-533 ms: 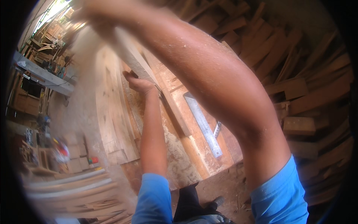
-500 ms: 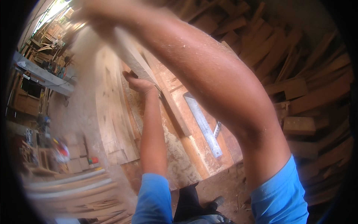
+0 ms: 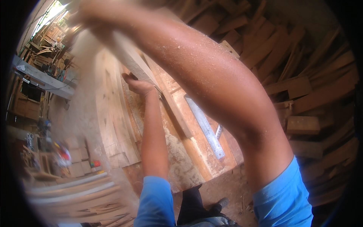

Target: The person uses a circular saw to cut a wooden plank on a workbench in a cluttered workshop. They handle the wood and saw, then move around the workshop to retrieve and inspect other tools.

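My left hand (image 3: 140, 86) is at the near end of a squared length of wood (image 3: 136, 62), thumb out to the left, its other fingers partly hidden by the wood. It appears closed round that end. My right arm, flecked with sawdust, crosses over the bench to the far left. At its end my right hand (image 3: 92, 17) is smeared by motion, so its fingers and anything in them cannot be made out. Pale dust (image 3: 81, 56) sprays from below it toward me. A wide pale board (image 3: 111, 125) lies left of my left hand.
A metal try square (image 3: 206, 126) lies on the sawdust-strewn bench (image 3: 174, 160), right of a narrow wood strip (image 3: 176, 111). Wood offcuts (image 3: 302, 125) are heaped at the right. Long stacked pieces (image 3: 75, 193) lie at lower left; a grey beam (image 3: 43, 77) stands farther left.
My right hand has shifted slightly left and stays blurred, with dust still flying. My left hand keeps nearly the same place on the wood.
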`<state>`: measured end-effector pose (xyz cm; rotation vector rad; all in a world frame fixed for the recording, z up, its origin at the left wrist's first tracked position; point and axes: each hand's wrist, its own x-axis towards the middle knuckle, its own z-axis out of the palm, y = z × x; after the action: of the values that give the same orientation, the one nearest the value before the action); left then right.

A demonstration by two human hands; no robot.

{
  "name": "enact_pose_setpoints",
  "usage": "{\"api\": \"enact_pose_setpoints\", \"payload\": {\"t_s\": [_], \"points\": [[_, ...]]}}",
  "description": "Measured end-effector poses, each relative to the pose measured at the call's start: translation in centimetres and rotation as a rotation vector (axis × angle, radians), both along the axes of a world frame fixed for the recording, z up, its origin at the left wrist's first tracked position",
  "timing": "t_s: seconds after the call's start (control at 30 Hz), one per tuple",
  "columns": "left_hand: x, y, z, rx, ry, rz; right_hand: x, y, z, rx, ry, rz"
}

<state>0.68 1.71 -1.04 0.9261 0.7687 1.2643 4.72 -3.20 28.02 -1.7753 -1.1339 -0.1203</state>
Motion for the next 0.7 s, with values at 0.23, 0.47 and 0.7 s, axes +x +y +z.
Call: {"api": "enact_pose_setpoints", "payload": {"t_s": [0.23, 0.47, 0.7], "points": [[-0.2, -0.4, 0.4, 0.049, -0.007, 0.025, 0.1, -0.9, 0.2, 0.018, -0.003, 0.039], [0.0, -1.0, 1.2, 0.032, -0.051, 0.040, 0.0, -1.7, 0.4, 0.027, -0.004, 0.066], [0.3, -1.5, 1.5, 0.063, -0.105, 0.086, -0.3, -2.4, 0.6, 0.100, -0.012, 0.116]]}}
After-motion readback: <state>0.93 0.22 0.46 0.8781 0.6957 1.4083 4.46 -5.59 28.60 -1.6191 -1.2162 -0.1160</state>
